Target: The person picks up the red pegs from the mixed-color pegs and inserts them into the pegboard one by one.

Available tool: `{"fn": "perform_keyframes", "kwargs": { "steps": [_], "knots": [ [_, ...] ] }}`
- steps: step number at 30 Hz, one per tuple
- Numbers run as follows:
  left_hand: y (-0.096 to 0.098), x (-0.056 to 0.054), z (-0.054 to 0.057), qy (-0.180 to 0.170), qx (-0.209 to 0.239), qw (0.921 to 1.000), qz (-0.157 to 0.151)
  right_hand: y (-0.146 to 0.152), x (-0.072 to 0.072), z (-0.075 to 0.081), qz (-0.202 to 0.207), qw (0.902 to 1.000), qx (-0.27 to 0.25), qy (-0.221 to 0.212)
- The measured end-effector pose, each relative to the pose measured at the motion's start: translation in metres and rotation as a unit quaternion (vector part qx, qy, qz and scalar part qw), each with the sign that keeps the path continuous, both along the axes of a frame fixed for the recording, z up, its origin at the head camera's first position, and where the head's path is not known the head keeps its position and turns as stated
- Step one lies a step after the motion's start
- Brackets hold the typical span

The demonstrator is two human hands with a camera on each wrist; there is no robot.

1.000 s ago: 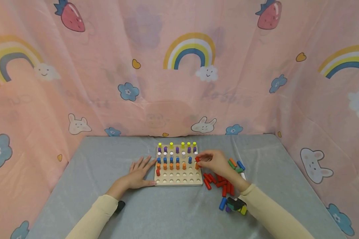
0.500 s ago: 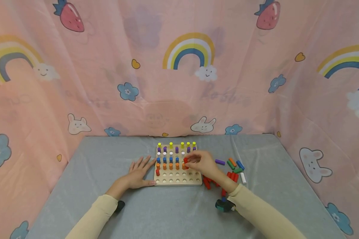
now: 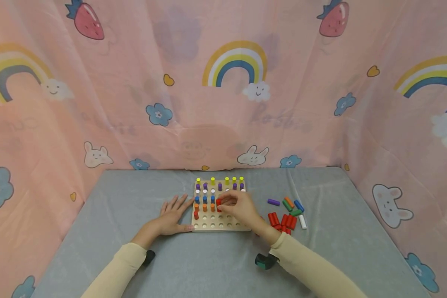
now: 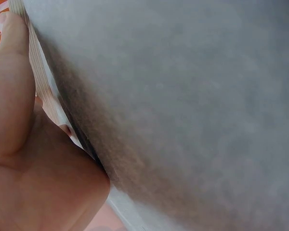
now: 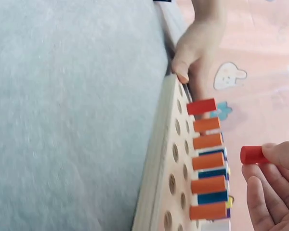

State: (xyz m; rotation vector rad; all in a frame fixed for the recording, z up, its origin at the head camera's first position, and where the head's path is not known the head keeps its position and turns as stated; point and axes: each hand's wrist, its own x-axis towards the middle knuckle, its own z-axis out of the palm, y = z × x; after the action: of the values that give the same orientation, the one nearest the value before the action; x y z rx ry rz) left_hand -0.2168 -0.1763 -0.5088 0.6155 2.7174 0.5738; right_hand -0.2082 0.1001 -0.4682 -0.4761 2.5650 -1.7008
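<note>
A wooden pegboard lies on the table with rows of yellow, purple, white, blue and orange pegs standing in it. One red peg stands at the left end of the row nearer me. My left hand lies with fingers spread beside the board, its fingertips and thumb touching the left edge. Between thumb and fingers my right hand pinches another red peg, held upright above the board. In the right wrist view this peg is apart from the board. My right hand hides part of the board's right side.
Loose red pegs lie in a pile to the right of the board. Near them are a purple peg, green, orange and blue ones, and a white peg. A pink printed curtain stands behind the grey-covered table.
My right hand has moved left across the board with the red peg, from the right edge toward the middle. My left hand has stayed in place.
</note>
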Motion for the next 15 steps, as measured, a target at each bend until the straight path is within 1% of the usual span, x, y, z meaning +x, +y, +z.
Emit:
{"fn": "perform_keyframes", "kwargs": {
  "steps": [5,10,11,15],
  "knots": [
    [0.0,0.0,0.0,0.002,0.004,1.0,-0.002,-0.01,0.001,-0.008,-0.001,0.9994,-0.006,0.033],
    [0.0,0.0,-0.001,0.002,0.002,1.0,0.002,-0.02,0.001,-0.018,-0.004,0.9991,-0.019,0.038],
    [0.0,0.0,-0.001,0.002,0.001,1.0,0.002,-0.023,0.004,-0.016,-0.007,0.9991,-0.023,0.035],
    [0.0,0.0,-0.001,0.002,0.002,1.0,0.0,-0.029,0.005,-0.02,-0.008,0.9989,-0.025,0.039]
  ]
}}
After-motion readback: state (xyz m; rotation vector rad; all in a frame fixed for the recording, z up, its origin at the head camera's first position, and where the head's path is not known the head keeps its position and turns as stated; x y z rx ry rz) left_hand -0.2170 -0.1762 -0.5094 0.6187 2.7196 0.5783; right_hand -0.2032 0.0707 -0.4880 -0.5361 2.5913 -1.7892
